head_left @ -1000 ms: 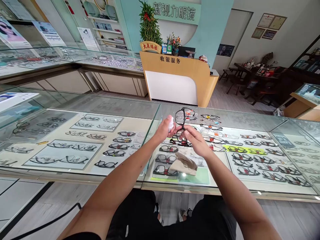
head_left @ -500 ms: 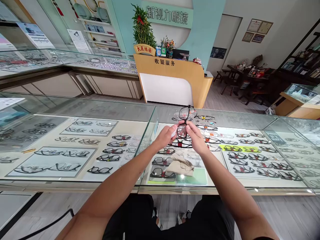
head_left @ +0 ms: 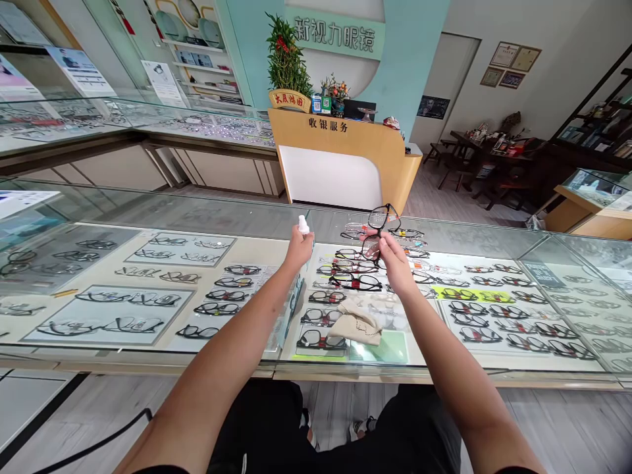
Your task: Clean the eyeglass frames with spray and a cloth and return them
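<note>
Over a glass counter (head_left: 345, 375), the head camera shows both hands raised and apart. The left hand (head_left: 299, 249) is closed around a small white bottle (head_left: 303, 224), its narrow top standing clear above the fist. The right hand (head_left: 396, 264) pinches a pair of dark-rimmed glasses (head_left: 379, 232) between thumb and fingers, turned on end so one lens sits above the other; the grip falls around the lower lens and the middle of the frame. Below the hands, a beige cloth (head_left: 356, 328) lies partly over a green sheet (head_left: 392, 347), with rows of other glasses (head_left: 355, 282) around them.

The held pair looks light and fairly stiff, but its thin arms and hinges could bend, and the lenses would likely smudge or turn slippery if wet. The bridge or rim seems the safest hold. The bottle is probably light and smooth, best held around its body.
</note>
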Demonstrator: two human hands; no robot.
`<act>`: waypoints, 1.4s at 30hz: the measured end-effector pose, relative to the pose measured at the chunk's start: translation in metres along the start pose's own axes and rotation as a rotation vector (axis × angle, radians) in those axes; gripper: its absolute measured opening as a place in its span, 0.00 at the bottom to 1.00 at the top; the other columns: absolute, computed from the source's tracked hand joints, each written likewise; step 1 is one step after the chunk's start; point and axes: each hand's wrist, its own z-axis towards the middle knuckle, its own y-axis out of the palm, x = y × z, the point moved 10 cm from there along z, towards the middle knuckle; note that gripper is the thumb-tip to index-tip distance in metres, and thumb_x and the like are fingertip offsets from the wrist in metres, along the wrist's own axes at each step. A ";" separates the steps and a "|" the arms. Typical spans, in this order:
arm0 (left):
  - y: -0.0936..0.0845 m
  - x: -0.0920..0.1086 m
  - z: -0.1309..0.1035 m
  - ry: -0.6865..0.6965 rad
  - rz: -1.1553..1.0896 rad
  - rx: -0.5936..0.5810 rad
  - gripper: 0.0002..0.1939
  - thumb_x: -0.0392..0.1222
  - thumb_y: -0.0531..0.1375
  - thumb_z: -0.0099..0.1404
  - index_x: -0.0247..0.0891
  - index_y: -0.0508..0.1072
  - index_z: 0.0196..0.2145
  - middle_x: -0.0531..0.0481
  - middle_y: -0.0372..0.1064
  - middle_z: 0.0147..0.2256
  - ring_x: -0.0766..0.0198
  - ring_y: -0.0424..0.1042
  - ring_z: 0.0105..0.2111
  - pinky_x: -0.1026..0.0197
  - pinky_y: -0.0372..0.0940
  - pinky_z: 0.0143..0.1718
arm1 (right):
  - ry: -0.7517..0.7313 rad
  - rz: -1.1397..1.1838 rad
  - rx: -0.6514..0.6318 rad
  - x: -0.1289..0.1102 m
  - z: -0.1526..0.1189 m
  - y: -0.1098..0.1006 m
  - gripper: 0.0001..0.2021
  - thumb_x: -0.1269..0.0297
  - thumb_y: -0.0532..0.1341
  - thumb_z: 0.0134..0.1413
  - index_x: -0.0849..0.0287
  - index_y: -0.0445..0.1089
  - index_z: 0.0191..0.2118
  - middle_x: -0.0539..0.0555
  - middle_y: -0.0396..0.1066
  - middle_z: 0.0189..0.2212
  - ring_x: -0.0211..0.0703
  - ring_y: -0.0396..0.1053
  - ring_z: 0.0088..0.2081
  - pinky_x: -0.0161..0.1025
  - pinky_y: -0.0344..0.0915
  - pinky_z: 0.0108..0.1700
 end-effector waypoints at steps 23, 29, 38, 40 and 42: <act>0.002 0.169 -0.098 0.685 0.180 -0.051 0.08 0.38 0.63 0.65 0.42 0.70 0.41 0.50 0.72 0.36 0.58 0.72 0.37 0.54 0.68 0.47 | 0.029 0.219 0.071 -0.006 0.004 -0.015 0.24 0.36 0.64 0.70 0.49 0.77 0.56 0.54 0.83 0.54 0.45 0.75 0.39 0.43 0.68 0.44; 0.095 0.160 -0.208 0.643 0.438 -1.163 0.08 0.36 0.61 0.66 0.42 0.78 0.41 0.49 0.80 0.40 0.56 0.76 0.40 0.56 0.64 0.44 | 0.035 0.187 0.099 -0.005 0.007 -0.020 0.25 0.35 0.62 0.70 0.51 0.76 0.56 0.54 0.82 0.53 0.45 0.73 0.38 0.43 0.68 0.43; 0.111 0.110 -0.218 0.364 0.589 -1.443 0.09 0.45 0.61 0.71 0.41 0.78 0.36 0.46 0.78 0.37 0.53 0.74 0.38 0.55 0.59 0.39 | 0.044 0.170 0.096 -0.007 0.007 -0.021 0.25 0.35 0.62 0.69 0.50 0.75 0.56 0.55 0.83 0.53 0.46 0.74 0.38 0.44 0.69 0.43; 0.110 0.110 -0.211 0.237 0.454 -1.449 0.16 0.51 0.59 0.74 0.41 0.75 0.31 0.47 0.76 0.34 0.56 0.71 0.34 0.56 0.59 0.37 | 0.040 0.175 0.102 -0.007 0.007 -0.023 0.25 0.36 0.62 0.70 0.50 0.75 0.56 0.55 0.83 0.52 0.46 0.74 0.38 0.44 0.68 0.43; 0.107 0.106 -0.197 0.070 0.325 -1.371 0.19 0.56 0.61 0.73 0.41 0.76 0.31 0.47 0.76 0.34 0.55 0.72 0.35 0.57 0.62 0.38 | 0.033 0.175 0.110 -0.007 0.007 -0.026 0.24 0.37 0.62 0.70 0.50 0.76 0.55 0.54 0.83 0.52 0.45 0.74 0.38 0.44 0.68 0.44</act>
